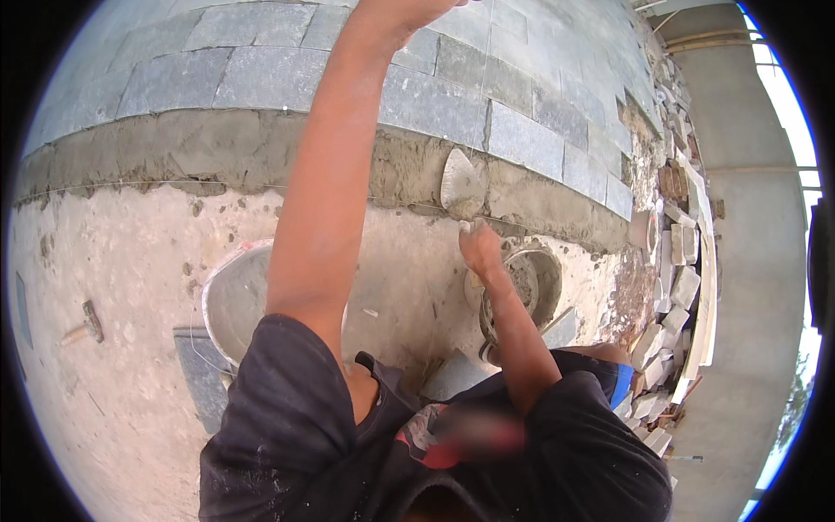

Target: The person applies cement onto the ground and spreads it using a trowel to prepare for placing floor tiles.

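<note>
Nearest: dark, matte cloth sleeves (296, 409), flecked with pale specks. Right hand (480, 248): grip curled tight around the handle end of a trowel (462, 178). Trowel is over the mortar strip (522, 193), pointed leaf-shaped blade aimed away from the person, lumpy wet mortar at its heel; can't tell if the blade touches down. Just beside that forearm, a round bucket (555, 287) with coarse grey mix inside.

Left of it, a wide rounded basin (209, 304), grey-coated with a pale rim, next to a flat dark slate piece (198, 383). Farther left on the rough, splattered floor (139, 261): a hammer (91, 322), wooden handle.

Thin string (235, 183) runs along the strip's near edge. Beyond: rectangular grey stone slabs (539, 143), staggered joints, grainy faces. Left hand (416, 10) is over them, cut off by the top edge; can't tell its grip.

Far right: jumbled broken blocks (684, 287), then a smooth grey wall (748, 226).
</note>
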Demonstrator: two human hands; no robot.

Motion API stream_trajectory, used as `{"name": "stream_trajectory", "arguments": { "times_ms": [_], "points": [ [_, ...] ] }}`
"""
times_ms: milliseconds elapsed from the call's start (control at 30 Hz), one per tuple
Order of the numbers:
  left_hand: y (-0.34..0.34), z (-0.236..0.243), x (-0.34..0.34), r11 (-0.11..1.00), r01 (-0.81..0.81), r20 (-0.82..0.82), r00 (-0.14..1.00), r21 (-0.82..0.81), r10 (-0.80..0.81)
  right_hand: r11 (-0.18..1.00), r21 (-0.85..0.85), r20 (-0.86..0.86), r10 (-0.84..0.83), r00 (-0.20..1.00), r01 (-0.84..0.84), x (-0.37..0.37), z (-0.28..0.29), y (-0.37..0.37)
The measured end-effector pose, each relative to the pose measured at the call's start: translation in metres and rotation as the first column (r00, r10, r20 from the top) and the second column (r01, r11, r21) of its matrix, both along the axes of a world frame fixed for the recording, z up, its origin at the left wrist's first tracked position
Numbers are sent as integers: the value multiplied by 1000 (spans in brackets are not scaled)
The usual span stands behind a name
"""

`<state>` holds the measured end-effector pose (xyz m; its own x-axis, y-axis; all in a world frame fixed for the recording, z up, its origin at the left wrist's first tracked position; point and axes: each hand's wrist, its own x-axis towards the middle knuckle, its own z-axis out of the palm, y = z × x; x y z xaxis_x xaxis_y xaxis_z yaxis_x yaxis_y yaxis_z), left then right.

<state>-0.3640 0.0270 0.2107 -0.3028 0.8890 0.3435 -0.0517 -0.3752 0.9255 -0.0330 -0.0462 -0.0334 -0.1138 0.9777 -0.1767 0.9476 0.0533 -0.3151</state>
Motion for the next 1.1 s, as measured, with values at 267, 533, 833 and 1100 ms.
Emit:
{"name": "stream_trajectory", "arguments": {
  "times_ms": [267,533,833,1100],
  "points": [
    [10,-10,11,990,120,11,993,77,-121,997,10,148,75,986,-77,45,-43,20],
    [27,-20,18,998,41,-16,999,-48,-42,998,-30,39,-62,997,63,66,13,94],
    [37,-36,35,988,-26,-194,981,-152,-4,921,-237,404,381,831,-307,134,83,124],
    [46,-53,56,971,22,-263,961,-236,-86,870,-249,120,465,877,-427,147,37,133]
  ]
}}
